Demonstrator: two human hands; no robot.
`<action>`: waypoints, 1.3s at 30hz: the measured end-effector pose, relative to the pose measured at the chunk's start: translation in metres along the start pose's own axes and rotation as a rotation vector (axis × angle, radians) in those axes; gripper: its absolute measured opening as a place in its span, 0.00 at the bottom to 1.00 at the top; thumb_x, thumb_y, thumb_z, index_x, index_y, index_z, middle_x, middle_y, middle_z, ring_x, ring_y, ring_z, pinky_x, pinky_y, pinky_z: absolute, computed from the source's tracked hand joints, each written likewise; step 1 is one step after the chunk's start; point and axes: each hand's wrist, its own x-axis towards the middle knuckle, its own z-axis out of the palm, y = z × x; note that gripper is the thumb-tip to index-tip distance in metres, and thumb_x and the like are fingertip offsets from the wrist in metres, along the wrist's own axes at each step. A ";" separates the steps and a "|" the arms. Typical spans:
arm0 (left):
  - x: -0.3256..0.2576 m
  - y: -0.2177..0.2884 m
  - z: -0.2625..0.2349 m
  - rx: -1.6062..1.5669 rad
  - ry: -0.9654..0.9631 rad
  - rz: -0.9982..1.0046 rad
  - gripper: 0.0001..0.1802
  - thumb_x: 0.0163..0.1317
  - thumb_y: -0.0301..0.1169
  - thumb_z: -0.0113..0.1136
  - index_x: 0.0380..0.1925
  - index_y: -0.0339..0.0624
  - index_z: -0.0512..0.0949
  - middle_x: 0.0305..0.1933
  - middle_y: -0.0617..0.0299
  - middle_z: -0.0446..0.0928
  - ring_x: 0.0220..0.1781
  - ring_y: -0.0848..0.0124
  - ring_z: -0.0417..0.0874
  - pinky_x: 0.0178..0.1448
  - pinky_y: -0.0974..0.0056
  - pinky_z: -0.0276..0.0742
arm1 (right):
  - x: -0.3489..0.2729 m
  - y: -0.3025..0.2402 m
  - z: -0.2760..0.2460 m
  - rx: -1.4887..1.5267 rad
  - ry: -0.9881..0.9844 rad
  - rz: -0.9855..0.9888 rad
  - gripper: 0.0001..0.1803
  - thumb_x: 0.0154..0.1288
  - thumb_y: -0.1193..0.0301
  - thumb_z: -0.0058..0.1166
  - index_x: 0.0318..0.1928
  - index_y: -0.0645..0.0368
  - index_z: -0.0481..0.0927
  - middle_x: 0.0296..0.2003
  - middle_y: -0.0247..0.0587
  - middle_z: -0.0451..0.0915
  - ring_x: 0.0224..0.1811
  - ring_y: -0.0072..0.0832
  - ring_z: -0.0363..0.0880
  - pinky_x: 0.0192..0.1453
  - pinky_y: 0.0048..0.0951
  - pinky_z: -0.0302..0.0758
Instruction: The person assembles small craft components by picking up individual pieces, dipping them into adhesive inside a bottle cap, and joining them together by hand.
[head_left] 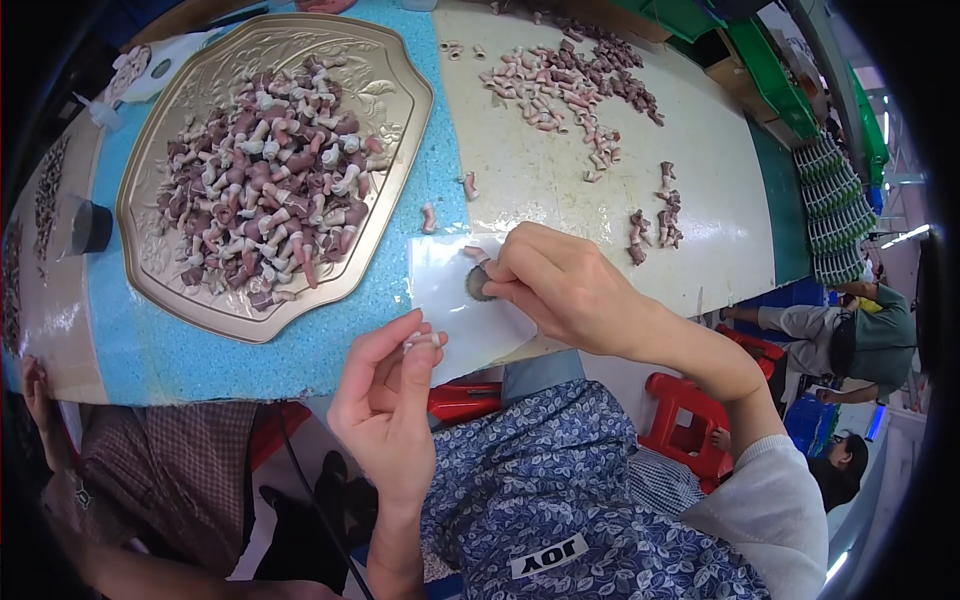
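Note:
At the table's near edge, my left hand [385,400] pinches a small whitish moulded piece [424,341] between thumb and fingertips. My right hand [565,285] is closed on a dark round disc-like thing [477,283], just over a white plastic sheet [450,300]; its exact kind does not show. Touching that disc, or right beside it, lies a small pink piece [476,254]. Two more loose pieces, one pink and white [429,218] and one pink [470,186], lie beyond the sheet.
A gold tray [400,150] heaped with pink, white and brown pieces stands at left. Rows of similar pieces [540,90] cover the far right. A dark cup [92,228] sits left of the tray. Red stools [690,420] and a co-worker's hand [36,392] flank me.

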 end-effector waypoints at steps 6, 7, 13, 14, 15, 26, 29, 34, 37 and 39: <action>0.004 -0.009 0.008 0.153 -0.009 0.128 0.11 0.57 0.14 0.58 0.41 0.28 0.77 0.43 0.54 0.77 0.41 0.72 0.81 0.45 0.71 0.79 | 0.004 -0.010 -0.002 -0.128 -0.126 0.033 0.10 0.50 0.80 0.55 0.33 0.66 0.70 0.28 0.45 0.71 0.33 0.40 0.76 0.32 0.37 0.74; 0.005 -0.010 0.011 0.162 -0.013 0.153 0.11 0.57 0.13 0.57 0.41 0.28 0.77 0.42 0.54 0.77 0.42 0.73 0.81 0.45 0.71 0.79 | 0.004 -0.010 -0.004 -0.130 -0.125 0.034 0.10 0.50 0.80 0.55 0.33 0.66 0.70 0.28 0.45 0.71 0.33 0.40 0.76 0.32 0.37 0.74; 0.008 -0.015 0.019 0.121 -0.009 0.140 0.10 0.58 0.15 0.58 0.41 0.28 0.77 0.41 0.53 0.79 0.41 0.73 0.81 0.45 0.72 0.78 | -0.005 -0.020 -0.018 0.226 0.029 0.251 0.07 0.54 0.80 0.59 0.29 0.67 0.72 0.25 0.43 0.75 0.27 0.32 0.77 0.29 0.29 0.73; 0.008 -0.015 0.020 0.094 -0.007 0.126 0.09 0.59 0.16 0.58 0.41 0.27 0.77 0.41 0.53 0.80 0.41 0.73 0.82 0.46 0.72 0.77 | -0.006 -0.022 -0.018 0.337 0.092 0.290 0.07 0.54 0.80 0.61 0.29 0.67 0.74 0.25 0.41 0.76 0.25 0.28 0.76 0.28 0.26 0.72; 0.008 -0.015 0.021 0.090 -0.014 0.127 0.09 0.59 0.16 0.58 0.41 0.27 0.77 0.41 0.53 0.80 0.41 0.73 0.82 0.46 0.72 0.77 | -0.009 -0.024 -0.020 0.443 0.159 0.333 0.08 0.55 0.79 0.62 0.29 0.67 0.75 0.25 0.40 0.77 0.24 0.24 0.76 0.28 0.23 0.71; -0.003 -0.016 0.029 -0.039 -0.052 0.196 0.10 0.58 0.15 0.59 0.41 0.28 0.77 0.40 0.54 0.80 0.42 0.72 0.79 0.48 0.70 0.75 | -0.016 -0.038 -0.026 0.562 0.116 0.272 0.09 0.53 0.84 0.62 0.33 0.69 0.74 0.31 0.47 0.78 0.34 0.28 0.78 0.38 0.25 0.73; -0.005 -0.017 0.033 -0.068 -0.040 0.305 0.10 0.57 0.14 0.59 0.40 0.29 0.77 0.38 0.53 0.79 0.41 0.71 0.79 0.47 0.69 0.74 | -0.019 -0.045 -0.023 0.487 0.142 0.204 0.10 0.54 0.84 0.62 0.32 0.68 0.72 0.31 0.48 0.78 0.32 0.30 0.79 0.36 0.25 0.73; -0.004 -0.021 0.033 -0.044 -0.039 0.387 0.10 0.58 0.13 0.56 0.41 0.29 0.76 0.40 0.55 0.77 0.42 0.72 0.78 0.48 0.70 0.74 | -0.022 -0.046 -0.008 0.448 0.235 0.128 0.10 0.54 0.84 0.61 0.32 0.67 0.71 0.30 0.49 0.78 0.31 0.30 0.79 0.33 0.25 0.74; -0.006 -0.026 0.032 0.006 -0.061 0.413 0.11 0.60 0.14 0.54 0.43 0.28 0.75 0.42 0.56 0.75 0.43 0.74 0.77 0.50 0.71 0.73 | -0.022 -0.044 -0.009 0.441 0.239 0.128 0.12 0.53 0.81 0.64 0.32 0.66 0.72 0.30 0.47 0.78 0.29 0.27 0.77 0.32 0.24 0.73; -0.009 -0.024 0.034 0.060 -0.060 0.439 0.11 0.60 0.13 0.53 0.43 0.28 0.75 0.42 0.56 0.75 0.44 0.74 0.77 0.50 0.71 0.73 | -0.022 -0.049 -0.019 0.316 0.306 0.207 0.12 0.55 0.72 0.63 0.32 0.63 0.73 0.25 0.41 0.74 0.22 0.30 0.75 0.23 0.26 0.71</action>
